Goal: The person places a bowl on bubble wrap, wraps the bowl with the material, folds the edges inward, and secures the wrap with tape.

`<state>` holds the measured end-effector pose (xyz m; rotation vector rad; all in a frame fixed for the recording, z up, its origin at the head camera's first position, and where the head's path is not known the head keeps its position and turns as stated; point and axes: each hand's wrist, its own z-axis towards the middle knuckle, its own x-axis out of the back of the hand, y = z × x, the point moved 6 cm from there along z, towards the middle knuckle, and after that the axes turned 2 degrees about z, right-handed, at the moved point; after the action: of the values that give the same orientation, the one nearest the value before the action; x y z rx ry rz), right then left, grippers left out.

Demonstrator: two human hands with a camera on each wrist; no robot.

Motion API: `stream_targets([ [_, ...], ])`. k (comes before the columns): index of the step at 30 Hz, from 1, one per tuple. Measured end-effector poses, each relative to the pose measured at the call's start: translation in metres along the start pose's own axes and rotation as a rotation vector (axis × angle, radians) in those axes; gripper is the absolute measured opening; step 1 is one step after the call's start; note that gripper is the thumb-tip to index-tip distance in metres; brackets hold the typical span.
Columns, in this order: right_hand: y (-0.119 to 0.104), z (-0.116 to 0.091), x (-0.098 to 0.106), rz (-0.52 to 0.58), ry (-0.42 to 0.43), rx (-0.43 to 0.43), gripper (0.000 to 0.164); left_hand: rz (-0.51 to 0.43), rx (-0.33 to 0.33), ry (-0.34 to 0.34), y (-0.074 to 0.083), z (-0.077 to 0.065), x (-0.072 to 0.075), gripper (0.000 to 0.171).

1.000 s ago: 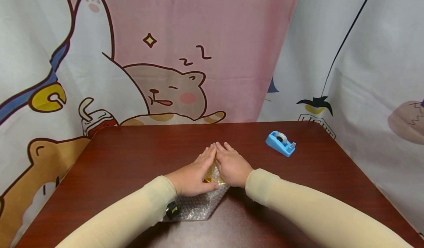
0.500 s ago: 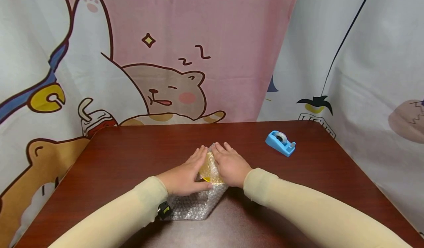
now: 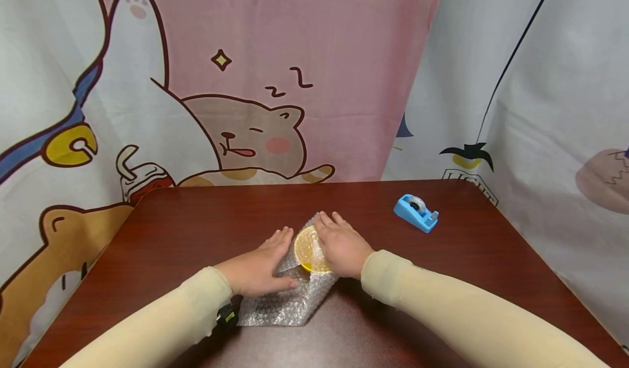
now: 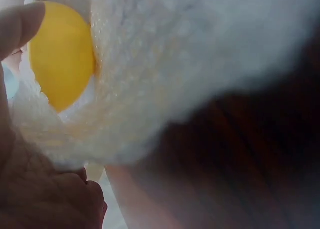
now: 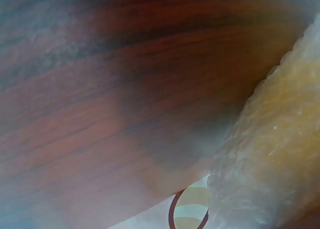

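Note:
A round yellow object sits in bubble wrap at the middle of the table, mostly seen through the wrap. My right hand rests with straight fingers on the wrap along the object's right side. To the left, my left hand lies over the wrap, fingers extended and thumb apart, a gap between it and the round face. The left wrist view shows the smooth yellow surface bare in an opening of the wrap, a fingertip overlapping its edge. In the right wrist view only the wrapped side shows, not the hand.
A light-blue tape dispenser with a roll of tape stands at the back right of the dark red-brown table. Behind the table hangs a curtain printed with cartoon animals. A small black device is at my left wrist.
My left hand has slid left and toward me, away from the right fingertips, uncovering the round yellow face under the wrap. The right hand has hardly moved.

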<state>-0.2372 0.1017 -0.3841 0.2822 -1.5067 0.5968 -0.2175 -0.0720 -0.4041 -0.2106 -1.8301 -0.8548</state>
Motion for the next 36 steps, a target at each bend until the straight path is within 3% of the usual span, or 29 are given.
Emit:
stream_targets([
  [18, 0.000, 0.000, 0.000, -0.008, -0.009, -0.021, 0.052, 0.030, 0.083, -0.035, -0.010, -0.019, -0.003, 0.091],
  [30, -0.002, 0.000, 0.001, -0.009, -0.001, -0.042, 0.050, 0.072, 0.136, -0.016, -0.016, -0.023, -0.003, 0.075],
  [36, 0.000, 0.001, -0.001, 0.004, 0.007, -0.074, 0.050, 0.091, 0.129, -0.004, -0.017, -0.025, -0.002, 0.070],
])
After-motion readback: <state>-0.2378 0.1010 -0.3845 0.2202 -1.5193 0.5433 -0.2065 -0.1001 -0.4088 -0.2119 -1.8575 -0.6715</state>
